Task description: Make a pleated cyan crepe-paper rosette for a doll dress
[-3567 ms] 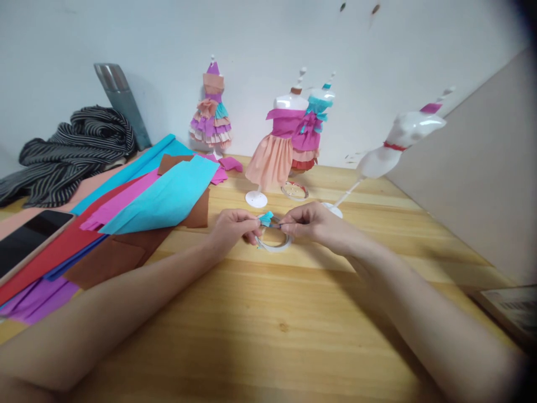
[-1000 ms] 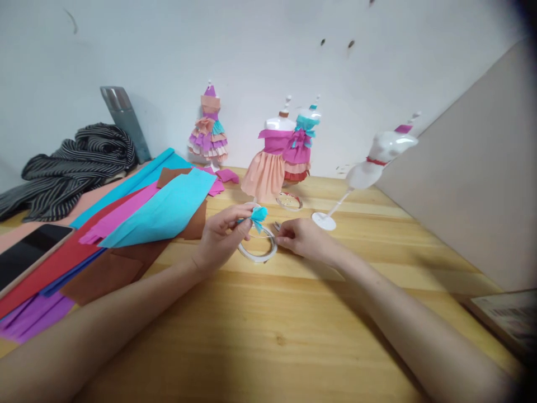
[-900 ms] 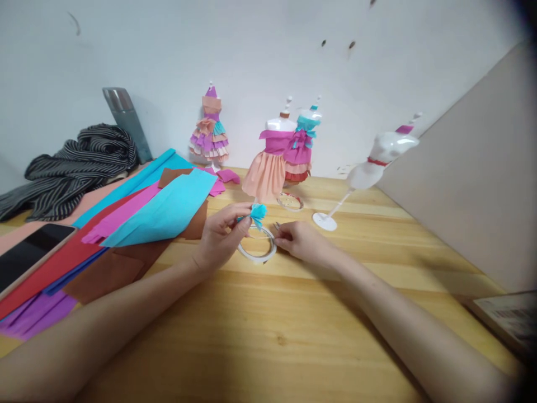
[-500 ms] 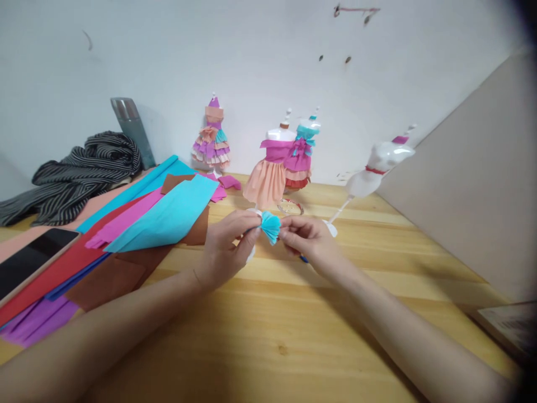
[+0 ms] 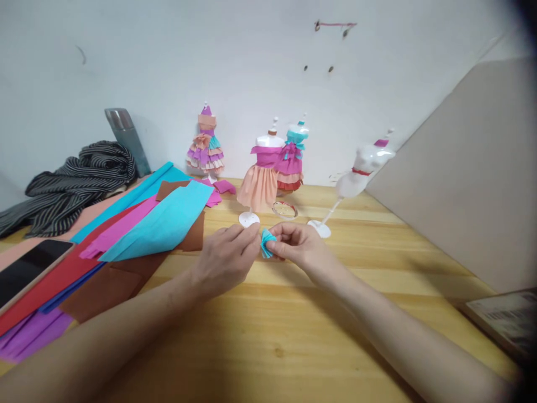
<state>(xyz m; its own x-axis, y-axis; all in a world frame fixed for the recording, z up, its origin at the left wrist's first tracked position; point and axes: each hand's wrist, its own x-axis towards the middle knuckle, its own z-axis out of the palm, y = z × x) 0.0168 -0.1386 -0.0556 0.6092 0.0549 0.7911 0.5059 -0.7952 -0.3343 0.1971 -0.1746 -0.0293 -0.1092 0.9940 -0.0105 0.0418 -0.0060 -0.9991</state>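
Observation:
A small pleated turquoise paper piece (image 5: 265, 243) is pinched between my two hands above the wooden table (image 5: 268, 336). My left hand (image 5: 226, 260) closes on its left side with curled fingers. My right hand (image 5: 296, 246) grips its right side between thumb and fingertips. The roll of tape seen before is hidden behind my hands. A bare white mannequin (image 5: 361, 168) with a red neckband leans on its stand just right of my hands.
Three small mannequins in paper dresses (image 5: 207, 146) (image 5: 262, 179) (image 5: 292, 159) stand at the back. Coloured paper sheets (image 5: 155, 218) lie at left, with a phone (image 5: 25, 268), a striped cloth (image 5: 71, 179) and a metal flask (image 5: 123, 137). A grey board (image 5: 461, 173) leans at right.
My right hand left the tape roll on the table and came up to the turquoise piece. Both hands now pinch it and have lowered it a little. The view tilted upward.

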